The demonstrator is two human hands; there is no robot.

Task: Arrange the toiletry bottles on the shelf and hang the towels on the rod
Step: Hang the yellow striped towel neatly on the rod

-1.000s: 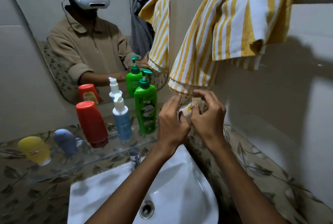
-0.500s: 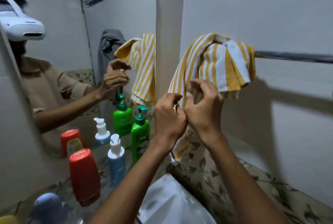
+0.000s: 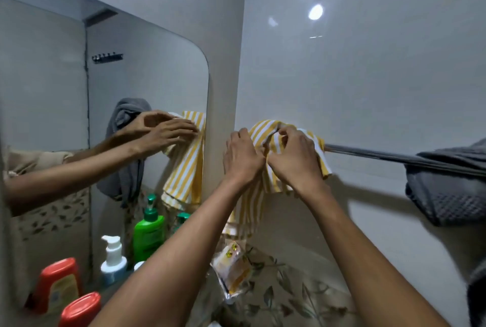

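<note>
Both of your hands are up at the rod (image 3: 368,152), side by side and nearly touching, and each is pinching folds of the yellow striped towel (image 3: 259,196). Your left hand (image 3: 243,157) grips the cloth near the rod's wall end; your right hand (image 3: 294,161) clamps the bunched top edge just beside it. That towel drapes over the rod's left end, its tail hanging down the wall. A grey towel (image 3: 447,189) hangs well apart at the rod's right end. Below, a red bottle (image 3: 80,309) stands at the lower left, and a small yellow packet (image 3: 231,268) hangs below the striped towel.
</note>
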